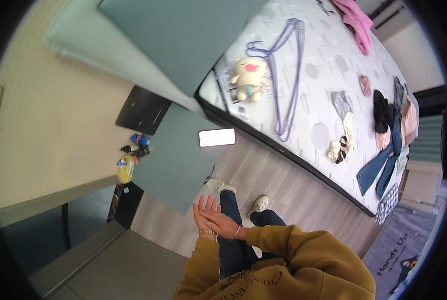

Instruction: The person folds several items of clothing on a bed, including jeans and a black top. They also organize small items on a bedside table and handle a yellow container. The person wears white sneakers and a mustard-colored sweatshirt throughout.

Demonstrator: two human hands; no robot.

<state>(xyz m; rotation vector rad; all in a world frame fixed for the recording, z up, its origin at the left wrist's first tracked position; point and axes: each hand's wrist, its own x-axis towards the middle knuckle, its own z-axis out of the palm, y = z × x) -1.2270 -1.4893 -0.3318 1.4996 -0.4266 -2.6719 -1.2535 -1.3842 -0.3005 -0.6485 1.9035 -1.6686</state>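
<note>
In front of my waist, my left hand is held palm up with its fingers extended and slightly apart. A gold-coloured watch or bracelet circles its wrist. My right hand lies flat across the left palm, its fingers touching it, with a thin bangle on that wrist. No object shows in either hand; whatever might be between the palms is hidden. Beyond them, a phone with a lit white screen rests on a grey-green tabletop.
Small bottles and a yellow container line the wall side. A bare mattress on the right carries a plush toy, looped purple cord, jeans and other clothes. A grey mat bearing writing lies at lower right.
</note>
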